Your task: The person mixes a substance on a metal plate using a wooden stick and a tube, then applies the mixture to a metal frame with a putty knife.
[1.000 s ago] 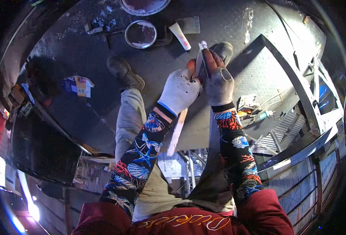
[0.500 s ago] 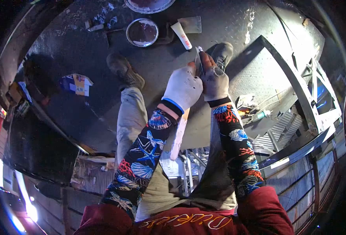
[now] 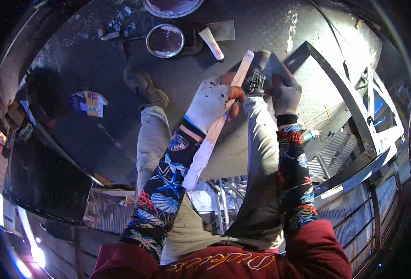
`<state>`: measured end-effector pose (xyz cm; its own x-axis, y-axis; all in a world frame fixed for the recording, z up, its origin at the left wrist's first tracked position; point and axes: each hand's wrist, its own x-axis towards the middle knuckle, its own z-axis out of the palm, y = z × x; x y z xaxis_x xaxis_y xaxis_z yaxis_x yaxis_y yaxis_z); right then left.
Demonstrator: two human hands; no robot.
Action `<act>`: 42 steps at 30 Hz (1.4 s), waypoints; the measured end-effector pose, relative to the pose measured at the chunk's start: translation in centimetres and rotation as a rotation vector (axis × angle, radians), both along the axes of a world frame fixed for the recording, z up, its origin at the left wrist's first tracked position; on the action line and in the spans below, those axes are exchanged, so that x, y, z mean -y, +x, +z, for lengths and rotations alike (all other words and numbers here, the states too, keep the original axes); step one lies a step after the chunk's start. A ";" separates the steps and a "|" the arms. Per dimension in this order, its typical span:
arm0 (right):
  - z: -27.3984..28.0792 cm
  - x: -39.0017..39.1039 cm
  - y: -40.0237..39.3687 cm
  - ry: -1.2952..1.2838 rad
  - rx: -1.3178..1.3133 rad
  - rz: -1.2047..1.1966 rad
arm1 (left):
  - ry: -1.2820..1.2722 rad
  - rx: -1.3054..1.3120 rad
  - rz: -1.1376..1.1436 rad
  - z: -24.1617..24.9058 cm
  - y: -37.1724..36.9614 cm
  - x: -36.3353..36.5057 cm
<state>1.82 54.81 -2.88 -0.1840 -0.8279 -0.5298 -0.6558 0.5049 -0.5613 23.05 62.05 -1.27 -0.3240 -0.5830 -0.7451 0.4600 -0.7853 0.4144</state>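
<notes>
Wrapped round the middle of a long pale stick (image 3: 208, 142), the fingers of my left grip (image 3: 215, 100) leave no gap that I can see. The stick slants in front of me, its bare wooden end up beside my laced right boot (image 3: 256, 79), its white-coated end down by my left sleeve (image 3: 170, 181); whether it touches the cloth I cannot tell. My right grip (image 3: 287, 95), apart from the left, seems closed on a thin flat blade (image 3: 279, 67), though shadow hides how firmly.

If I let the stick tip toward me, its coated end could smear my sleeve or trousers (image 3: 152, 139), supposing that coating is wet, which I can't judge by eye. With only one grip on it, the stick could also twist if the blade pressed off-centre. A careless sweep of that blade could nick my left fingers, since they wrap so close to the wood.

Ahead on the dark surface (image 3: 108, 144) sits a round tin (image 3: 166, 56), dark reddish inside with whitish smears. Beyond it a wider tub (image 3: 175, 16), cut off by the edge of view, shows similar dark and pale stuff. Near the tin lies a white tube (image 3: 211, 44) with red print; its contents are hidden.
</notes>
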 end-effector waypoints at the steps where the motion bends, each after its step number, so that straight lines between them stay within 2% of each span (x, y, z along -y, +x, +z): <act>1: 0.1 0.0 -0.3 0.018 -0.081 0.127 | -0.077 0.059 -0.099 -0.1 0.3 0.1; 2: 0.5 -0.6 -0.3 -0.175 -0.004 0.285 | -0.156 0.118 -0.198 -0.2 0.3 0.3; 3: 0.4 -1.3 0.0 -0.142 -0.104 0.294 | -0.161 0.117 -0.203 -0.1 0.1 0.4; 4: 0.7 -1.7 0.6 -0.108 -0.204 0.302 | -0.029 0.083 -0.077 0.6 0.0 0.9; 5: 1.2 -1.7 1.1 -0.273 -0.108 0.449 | 0.104 0.048 0.048 0.9 -0.2 1.3; 6: 1.5 -1.7 1.4 -0.249 -0.177 0.585 | 0.103 0.047 0.043 0.7 -0.4 1.2; 7: 2.1 -1.9 2.2 -0.216 -0.206 0.618 | -0.078 0.235 -0.059 0.6 -0.4 1.1; 9: 2.0 -2.7 3.1 -0.242 -0.195 0.661 | -0.261 0.422 -0.168 0.6 -0.8 0.8; 11: 1.3 -3.1 3.8 -0.218 -0.211 0.724 | 0.157 0.404 -0.158 1.6 -1.4 1.6; 12: 0.7 -3.2 4.0 -0.212 -0.265 0.769 | 0.154 0.405 -0.161 1.9 -1.3 1.8; 14: 0.1 -3.1 4.4 -0.198 -0.234 0.757 | -0.064 0.643 -0.293 2.3 -1.4 2.0; 17: -0.6 -3.2 4.8 -0.155 -0.215 0.754 | -0.153 0.720 -0.324 -0.1 -1.9 0.4; 21: -2.9 -4.4 4.4 -0.181 -0.210 0.829 | -0.203 0.746 -0.206 -1.4 -2.9 -0.8; 24: -3.4 -4.6 4.9 -0.180 -0.195 0.857 | -0.085 0.680 -0.191 -1.7 -2.6 -0.7; 30: -4.7 -5.6 6.1 -0.046 -0.217 0.857 | -0.059 0.566 -0.142 -4.4 -2.6 -2.4; 31: -4.5 -5.8 6.0 -0.044 -0.245 0.860 | -0.115 0.600 -0.173 -4.4 -2.7 -2.4; 33: -4.8 -5.4 5.5 -0.024 -0.197 0.820 | 0.009 0.502 -0.112 -4.2 -2.5 -2.6; 34: -5.8 -4.8 4.6 0.100 -0.175 0.870 | 0.180 0.364 -0.015 -2.3 -2.0 -1.3; 35: -6.0 -4.3 4.6 0.078 -0.145 0.826 | 0.292 0.368 -0.038 -1.4 -1.6 -0.8; 38: -6.6 -4.5 5.8 0.066 -0.119 0.726 | 0.433 0.160 0.158 -2.1 -1.1 -2.1; 42: -10.6 -6.9 5.4 0.118 -0.237 0.778 | 0.479 0.122 0.051 -3.9 -1.4 -5.3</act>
<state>7.23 61.76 -13.53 0.3017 -0.7062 -0.6405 -0.9371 -0.0960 -0.3355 21.67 67.36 -5.21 -0.1975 -0.1785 -0.9639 0.4738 -0.8782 0.0656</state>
